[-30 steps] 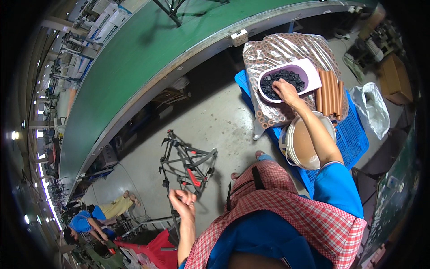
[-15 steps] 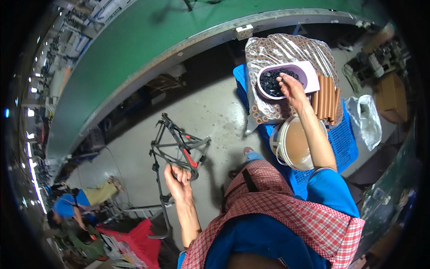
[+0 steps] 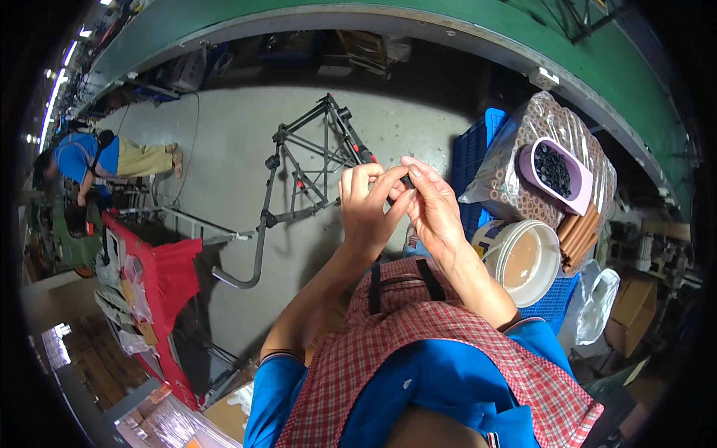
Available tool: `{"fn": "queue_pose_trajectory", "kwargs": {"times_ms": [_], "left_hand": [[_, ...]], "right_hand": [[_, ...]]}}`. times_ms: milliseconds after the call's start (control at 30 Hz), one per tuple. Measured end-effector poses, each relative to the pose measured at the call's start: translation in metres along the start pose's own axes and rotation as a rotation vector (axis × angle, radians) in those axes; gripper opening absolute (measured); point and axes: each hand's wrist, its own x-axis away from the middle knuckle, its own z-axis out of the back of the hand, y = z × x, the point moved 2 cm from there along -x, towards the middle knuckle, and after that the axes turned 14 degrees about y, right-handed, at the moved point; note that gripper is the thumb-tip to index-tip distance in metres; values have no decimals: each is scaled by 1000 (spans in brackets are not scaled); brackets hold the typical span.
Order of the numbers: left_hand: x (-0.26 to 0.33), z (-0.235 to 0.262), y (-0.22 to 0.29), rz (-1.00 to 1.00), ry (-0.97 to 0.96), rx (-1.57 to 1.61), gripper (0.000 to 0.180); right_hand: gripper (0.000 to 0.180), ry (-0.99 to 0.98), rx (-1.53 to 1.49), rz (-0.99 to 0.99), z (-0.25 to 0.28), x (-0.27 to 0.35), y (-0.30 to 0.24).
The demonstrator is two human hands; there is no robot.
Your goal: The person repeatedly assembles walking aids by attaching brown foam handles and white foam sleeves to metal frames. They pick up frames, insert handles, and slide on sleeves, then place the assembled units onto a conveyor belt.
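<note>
My left hand [image 3: 367, 210] and my right hand [image 3: 435, 207] meet in front of my chest, fingers closed and fingertips almost touching. A small black piece [image 3: 407, 181] shows between them, pinched by my right thumb and fingers; its exact kind is too small to tell. A dark folding tubular metal frame [image 3: 326, 153] with red parts extends away from my hands, one leg curving toward me. Its near end runs behind my left fingers, which appear wrapped round it, partly hidden. To the right, a lilac scoop-shaped tub [image 3: 581, 196] holds many small black pieces [image 3: 551, 170].
The tub rests on a plastic-wrapped bundle of brown tubes [image 3: 515, 142], beside loose brown tubes [image 3: 579, 237]. A white bucket [image 3: 549, 280] stands on blue crates [image 3: 472, 160]. A green bench [image 3: 418, 16] curves across the back. A person [image 3: 112, 155] bends over at the left near red cloth [image 3: 168, 272].
My right hand has left the tub and come to my left hand, with a small black piece between the fingers. The frame has turned, and my view has shifted leftward.
</note>
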Motion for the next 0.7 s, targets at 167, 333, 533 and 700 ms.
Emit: {"fn": "queue_pose_trajectory", "kwargs": {"times_ms": [167,333,533,700], "left_hand": [[13,27,-11,64,114,79,25],[25,44,-16,162,227,353,19],[51,101,-62,704,398,784,14],[101,181,-113,1034,515,250,27]], "right_hand": [[28,-60,139,-35,-13,22,17],[23,-99,281,61,-17,34,32],[13,-177,842,953,-29,-18,-11],[12,-422,1380,1146,-40,-24,-5]]}}
